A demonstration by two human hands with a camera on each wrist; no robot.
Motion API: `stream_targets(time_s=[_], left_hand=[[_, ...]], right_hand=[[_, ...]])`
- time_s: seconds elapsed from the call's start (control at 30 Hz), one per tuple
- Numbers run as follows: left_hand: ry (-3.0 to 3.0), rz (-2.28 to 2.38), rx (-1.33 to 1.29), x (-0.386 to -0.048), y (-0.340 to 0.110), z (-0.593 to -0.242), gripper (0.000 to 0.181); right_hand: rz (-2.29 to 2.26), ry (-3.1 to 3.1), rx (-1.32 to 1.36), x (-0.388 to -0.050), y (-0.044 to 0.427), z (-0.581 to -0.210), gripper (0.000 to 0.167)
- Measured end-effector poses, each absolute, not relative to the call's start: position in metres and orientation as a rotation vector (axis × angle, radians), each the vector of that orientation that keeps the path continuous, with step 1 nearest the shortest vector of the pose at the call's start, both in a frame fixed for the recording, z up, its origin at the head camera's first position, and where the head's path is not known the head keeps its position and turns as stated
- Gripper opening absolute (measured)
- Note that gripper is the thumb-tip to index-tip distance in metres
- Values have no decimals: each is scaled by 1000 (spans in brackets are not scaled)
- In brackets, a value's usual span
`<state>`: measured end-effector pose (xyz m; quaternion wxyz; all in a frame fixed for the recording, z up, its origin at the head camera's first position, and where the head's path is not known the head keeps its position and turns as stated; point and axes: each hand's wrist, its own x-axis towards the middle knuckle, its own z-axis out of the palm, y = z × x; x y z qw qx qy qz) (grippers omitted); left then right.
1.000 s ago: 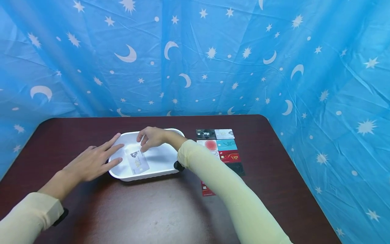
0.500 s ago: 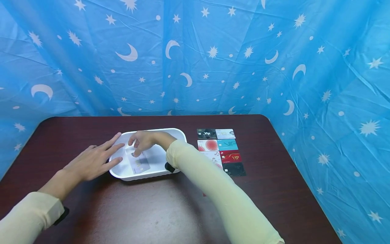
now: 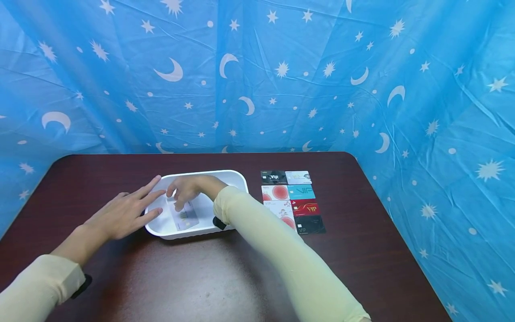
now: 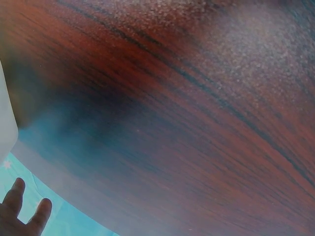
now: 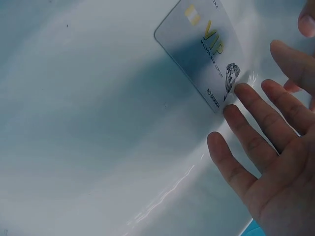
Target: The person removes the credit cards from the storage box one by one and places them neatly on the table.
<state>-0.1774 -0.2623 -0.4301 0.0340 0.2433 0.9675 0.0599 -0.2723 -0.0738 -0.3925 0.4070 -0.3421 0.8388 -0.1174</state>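
A white plastic tray (image 3: 211, 208) stands on the table, and inside it near the left end lies a whitish VIP card (image 3: 187, 220). My right hand (image 3: 189, 187) reaches down into the tray over the card's far end. In the right wrist view, the extended fingers (image 5: 253, 142) lie at the end of the card (image 5: 197, 54) bearing a diamond print; one fingertip is at its corner, and whether it presses is unclear. My left hand (image 3: 116, 217) rests at the tray's left rim, fingers spread and straight. Only two of its fingertips (image 4: 42, 211) show in the left wrist view.
Right of the tray, several cards lie in two columns, among them a black Vip card (image 3: 274, 177), a teal card (image 3: 301, 192) and a red VIP card (image 3: 305, 207). My right sleeve (image 3: 277, 248) crosses in front of them. A blue star-print curtain (image 3: 257, 80) hangs behind the table.
My right hand has moved left and down inside the tray to the card's far end. Its sleeve shifted left, showing more of the card columns. My left hand has stayed in place.
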Motion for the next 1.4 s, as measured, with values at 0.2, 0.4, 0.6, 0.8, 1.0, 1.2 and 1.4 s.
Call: stream_targets(time_s=[0.2, 0.4, 0.6, 0.8, 1.0, 1.2, 1.4], left_hand=[[2979, 183, 743, -177, -263, -429, 63], [2976, 190, 743, -178, -262, -430, 63], [2975, 185, 741, -178, -261, -431, 64], [2976, 179, 740, -178, -261, -430, 63], [2978, 186, 741, -177, -262, -430, 63], [2975, 187, 737, -177, -261, -430, 64], [2979, 172, 738, -177, -260, -430, 64]], right_hand=[[-254, 2091, -880, -270, -73, -390, 47], [-202, 2103, -872, -266, -73, -389, 45], [-232, 2095, -857, -264, -72, -389, 43], [-224, 2087, -860, -262, -70, -388, 43], [-224, 2074, -823, -260, -68, -386, 44], [-245, 2081, -843, -260, -65, -382, 44], [-244, 2119, -837, -261, -60, -376, 38]])
